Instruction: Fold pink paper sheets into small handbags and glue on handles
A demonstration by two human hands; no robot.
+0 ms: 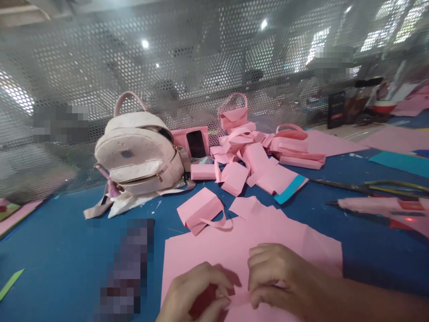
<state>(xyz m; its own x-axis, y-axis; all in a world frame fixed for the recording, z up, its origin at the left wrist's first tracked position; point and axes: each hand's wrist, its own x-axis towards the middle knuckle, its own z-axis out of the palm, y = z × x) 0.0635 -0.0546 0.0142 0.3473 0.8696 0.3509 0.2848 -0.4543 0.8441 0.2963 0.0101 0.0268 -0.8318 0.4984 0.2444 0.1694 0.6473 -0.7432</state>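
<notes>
Left hand [196, 293] and right hand [281, 279] sit close together, both pinched tight on a small pink paper strip [239, 298] spanning the gap between them; left hand also cups a dark red object [204, 303], can't tell what. Right under the grip lies a big pink paper sheet [234, 243] on the blue table [60, 250]. Just beyond the grip is a folded pink paper bag [200, 209] with a loop handle, and farther beyond it a pile of paper bags [254, 156]. Beyond-left is a pale backpack [137, 154] with a phone [196, 144] beside it. Off to the right of the grip are a glue gun [378, 206] and scissors [368, 187]
</notes>
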